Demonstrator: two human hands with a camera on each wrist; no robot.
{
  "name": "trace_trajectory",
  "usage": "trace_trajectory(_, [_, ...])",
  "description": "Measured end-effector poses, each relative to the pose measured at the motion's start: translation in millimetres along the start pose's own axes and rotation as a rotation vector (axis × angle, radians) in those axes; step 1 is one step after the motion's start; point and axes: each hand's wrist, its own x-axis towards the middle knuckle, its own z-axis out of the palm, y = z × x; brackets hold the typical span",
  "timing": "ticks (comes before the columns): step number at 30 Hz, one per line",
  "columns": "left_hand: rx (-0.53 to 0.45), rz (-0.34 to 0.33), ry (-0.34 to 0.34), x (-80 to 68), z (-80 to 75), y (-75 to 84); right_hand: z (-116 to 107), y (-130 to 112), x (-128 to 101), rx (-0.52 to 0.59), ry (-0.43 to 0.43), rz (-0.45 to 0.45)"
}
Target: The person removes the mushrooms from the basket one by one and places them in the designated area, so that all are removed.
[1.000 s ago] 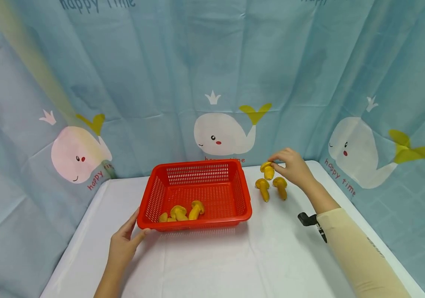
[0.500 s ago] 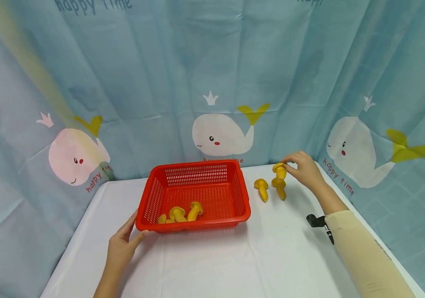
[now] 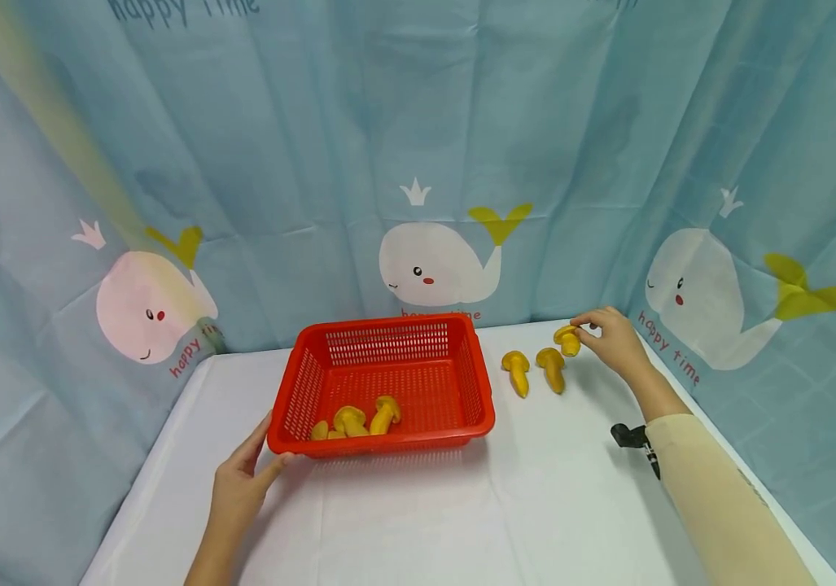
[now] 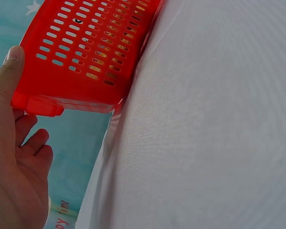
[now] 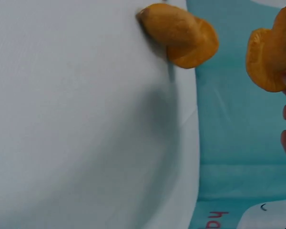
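A red plastic basket (image 3: 473, 382) sits mid-table with three yellow toy mushrooms (image 3: 359, 419) lying at its front. My left hand (image 3: 242, 476) rests with thumb and straight fingers against the basket's front left corner (image 4: 35, 102). My right hand (image 3: 611, 338) pinches a yellow mushroom (image 3: 567, 339) just above the table at the far right, seen close in the right wrist view as the mushroom cap (image 5: 271, 57). Two more mushrooms (image 3: 517, 370) (image 3: 553, 368) lie on the table left of it; one of them (image 5: 181, 36) shows in the right wrist view.
A white cloth covers the table (image 3: 461, 521). A blue curtain with whale prints (image 3: 435, 264) hangs close behind and on both sides. The table's right edge (image 3: 689, 391) lies just beyond my right hand.
My right hand has carried the pinched mushroom rightward, from left of the two lying mushrooms to their right, and lowered it. The left hand and basket have stayed put.
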Motion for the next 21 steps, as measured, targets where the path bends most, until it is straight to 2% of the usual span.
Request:
trace_trajectory(11, [0.004, 0.007, 0.001, 1.6, -1.2, 0.9, 6.1, 32.6, -8.0, 0.001, -0.022, 0.083])
trace_trajectory(18, [0.012, -0.007, 0.002, -0.4, -1.1, 3.2, 10.2, 42.5, -11.4, -0.009, -0.033, 0.061])
trace_trajectory(21, [0.017, -0.003, -0.001, -0.4, -0.6, 2.2, 12.4, 45.5, -13.7, -0.015, -0.046, 0.084])
